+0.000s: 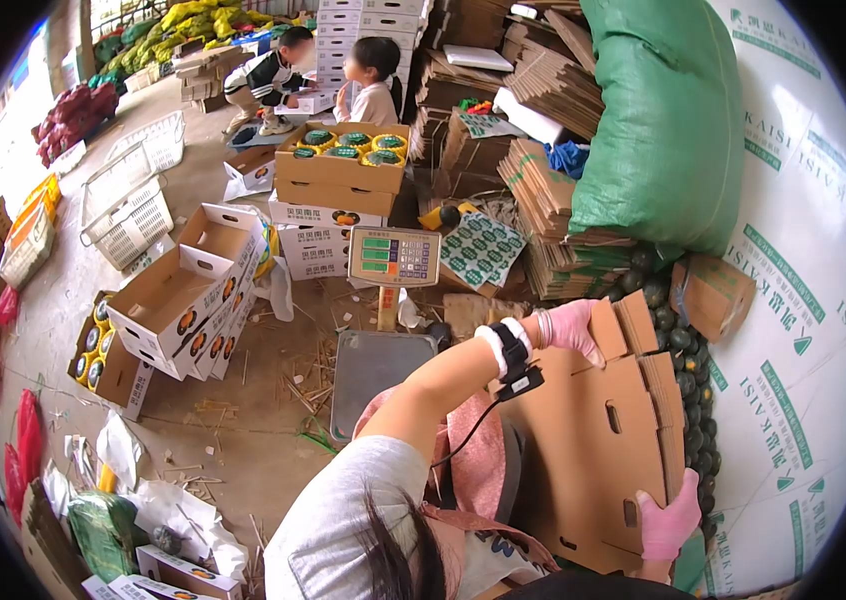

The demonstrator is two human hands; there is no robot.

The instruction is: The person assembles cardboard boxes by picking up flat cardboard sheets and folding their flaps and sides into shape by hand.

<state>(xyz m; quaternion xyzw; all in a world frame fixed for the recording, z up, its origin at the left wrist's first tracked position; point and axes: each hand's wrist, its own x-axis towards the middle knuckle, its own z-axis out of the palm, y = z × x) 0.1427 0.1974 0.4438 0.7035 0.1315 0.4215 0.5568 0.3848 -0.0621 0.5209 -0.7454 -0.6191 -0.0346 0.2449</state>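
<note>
Flat-folded cardboard cartons lie at lower right of the frame; my left hand clasps their upper edge, my right hand their lower-right edge, probably so the layers hold together

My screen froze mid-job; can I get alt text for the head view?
Left hand and right hand, both pink-gloved, grip flattened brown cartons. Beyond are a scale, a box of green produce, and two people.
</note>
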